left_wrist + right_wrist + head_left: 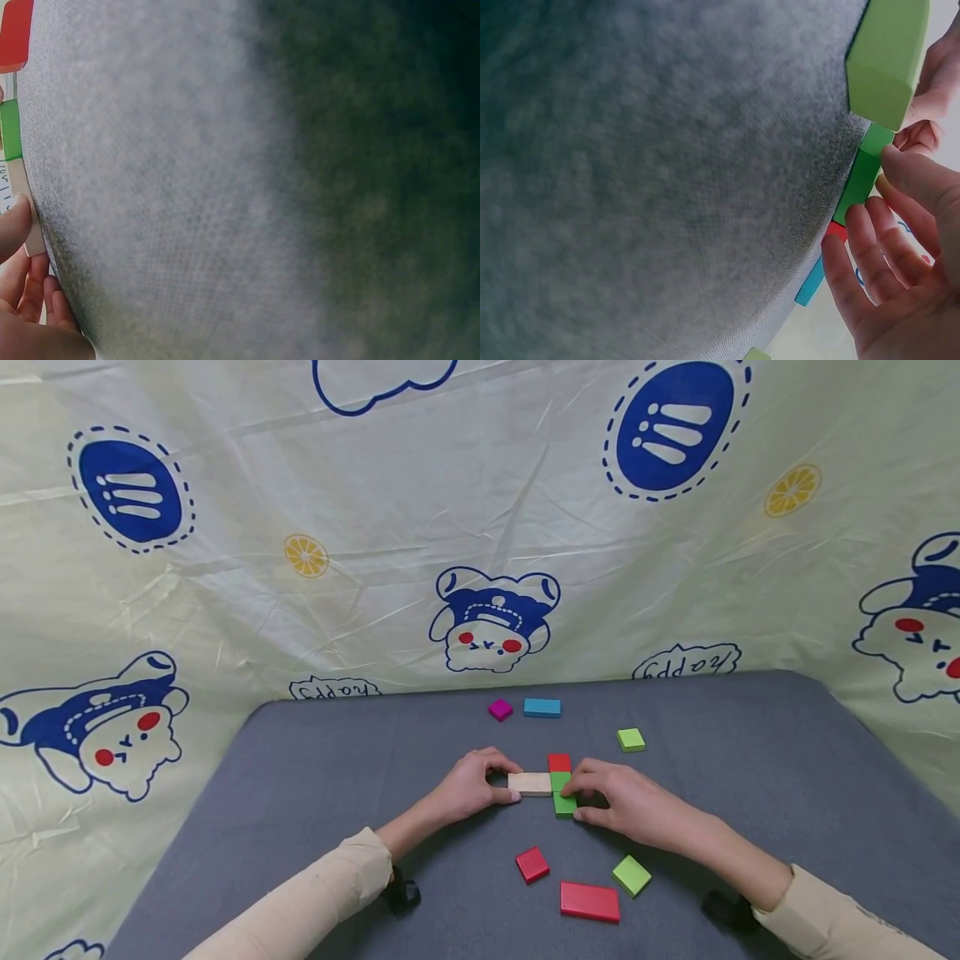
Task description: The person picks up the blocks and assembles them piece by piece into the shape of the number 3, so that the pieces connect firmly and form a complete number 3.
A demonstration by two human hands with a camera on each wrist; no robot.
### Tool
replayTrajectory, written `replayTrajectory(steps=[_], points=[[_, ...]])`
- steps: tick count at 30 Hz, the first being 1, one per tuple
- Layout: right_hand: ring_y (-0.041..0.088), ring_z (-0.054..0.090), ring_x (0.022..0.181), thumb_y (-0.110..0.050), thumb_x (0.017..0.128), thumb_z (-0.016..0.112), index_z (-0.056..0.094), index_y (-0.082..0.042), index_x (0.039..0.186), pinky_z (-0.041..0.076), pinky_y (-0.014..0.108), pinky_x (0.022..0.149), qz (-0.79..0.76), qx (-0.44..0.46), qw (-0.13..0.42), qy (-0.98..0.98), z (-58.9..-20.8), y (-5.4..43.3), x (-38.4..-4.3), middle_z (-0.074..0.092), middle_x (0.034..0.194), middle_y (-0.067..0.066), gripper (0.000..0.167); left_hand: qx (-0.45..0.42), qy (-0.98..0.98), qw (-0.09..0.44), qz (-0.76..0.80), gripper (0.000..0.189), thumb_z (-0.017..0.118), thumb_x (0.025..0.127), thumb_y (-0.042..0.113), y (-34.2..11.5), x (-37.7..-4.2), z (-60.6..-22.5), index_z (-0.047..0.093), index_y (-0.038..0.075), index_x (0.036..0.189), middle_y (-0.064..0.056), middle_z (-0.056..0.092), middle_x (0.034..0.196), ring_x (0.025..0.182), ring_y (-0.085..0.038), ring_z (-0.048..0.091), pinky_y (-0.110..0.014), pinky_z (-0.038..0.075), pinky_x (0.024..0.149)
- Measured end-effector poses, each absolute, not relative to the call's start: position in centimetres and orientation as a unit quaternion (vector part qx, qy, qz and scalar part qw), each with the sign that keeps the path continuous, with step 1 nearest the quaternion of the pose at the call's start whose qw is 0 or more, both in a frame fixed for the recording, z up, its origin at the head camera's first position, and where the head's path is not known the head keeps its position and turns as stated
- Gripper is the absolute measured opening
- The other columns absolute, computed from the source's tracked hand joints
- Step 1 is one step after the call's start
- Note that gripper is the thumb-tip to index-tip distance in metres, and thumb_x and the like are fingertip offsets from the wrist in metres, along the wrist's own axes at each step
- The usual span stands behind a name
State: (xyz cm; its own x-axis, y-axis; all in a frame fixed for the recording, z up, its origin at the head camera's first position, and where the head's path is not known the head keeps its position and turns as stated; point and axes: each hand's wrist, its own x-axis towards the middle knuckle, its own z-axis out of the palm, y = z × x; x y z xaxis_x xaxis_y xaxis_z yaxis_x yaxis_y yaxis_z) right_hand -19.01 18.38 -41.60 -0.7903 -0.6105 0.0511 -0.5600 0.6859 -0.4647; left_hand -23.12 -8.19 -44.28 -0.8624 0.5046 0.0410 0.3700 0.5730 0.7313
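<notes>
In the head view, my left hand (476, 778) pinches a plain wooden block (531, 784) at its left end, between thumb and fingers. The wooden block's right end meets a green block (558, 782). Just in front of that lies a second green block (565, 807), and a red block (558, 762) sits behind, all in a column. My right hand (622, 797) grips the green pair from the right, thumb at the front block's corner and a fingertip over the rear one. The right wrist view shows the thumb against the green side (860, 176).
Toward the back lie a magenta block (500, 709), a blue block (542, 708) and a lime block (631, 740). Nearer are a small red block (532, 865), a long red block (589, 902) and another lime block (632, 876). A grey cloth (315, 760) covers the table; a printed curtain (375, 610) hangs behind.
</notes>
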Motion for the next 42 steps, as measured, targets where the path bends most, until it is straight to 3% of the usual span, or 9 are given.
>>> replayTrajectory(steps=[18, 25, 42], points=[[0.010, 0.058, 0.091, -0.020, 0.086, 0.077, 0.069, -0.019, 0.115, 0.052, 0.035, 0.080, -0.262, -0.303, 0.070, 0.914, -41.0, 18.8, -18.6, 0.058, 0.105, -0.009, 0.029, 0.246, 0.885, 0.087, 0.385, 0.026, 0.079, 0.084, 0.018, -8.0, -23.1, -44.3, 0.075, 0.016, 0.109, 0.008, 0.063, 0.105, 0.102, -0.014, 0.051, -0.035, 0.041, 0.093], [0.011, 0.057, 0.101, -0.020, 0.087, 0.076, 0.069, -0.022, 0.117, 0.051, 0.040, 0.087, -0.250, -0.304, 0.079, 0.916, -40.4, 19.5, -17.4, 0.059, 0.111, -0.011, 0.030, 0.254, 0.882, 0.078, 0.389, 0.025, 0.079, 0.084, 0.017, -8.1, -23.0, -44.2, 0.075, 0.015, 0.108, 0.005, 0.063, 0.103, 0.101, -0.016, 0.052, -0.037, 0.042, 0.092], [0.010, 0.057, 0.106, -0.028, 0.089, 0.073, 0.067, -0.030, 0.117, 0.049, 0.045, 0.088, -0.244, -0.319, 0.122, 0.907, -39.9, 22.3, -14.1, 0.060, 0.114, -0.016, 0.028, 0.250, 0.882, 0.081, 0.392, 0.025, 0.079, 0.084, 0.016, -8.1, -23.0, -44.4, 0.075, 0.014, 0.108, 0.006, 0.063, 0.103, 0.100, -0.016, 0.052, -0.037, 0.042, 0.092]])
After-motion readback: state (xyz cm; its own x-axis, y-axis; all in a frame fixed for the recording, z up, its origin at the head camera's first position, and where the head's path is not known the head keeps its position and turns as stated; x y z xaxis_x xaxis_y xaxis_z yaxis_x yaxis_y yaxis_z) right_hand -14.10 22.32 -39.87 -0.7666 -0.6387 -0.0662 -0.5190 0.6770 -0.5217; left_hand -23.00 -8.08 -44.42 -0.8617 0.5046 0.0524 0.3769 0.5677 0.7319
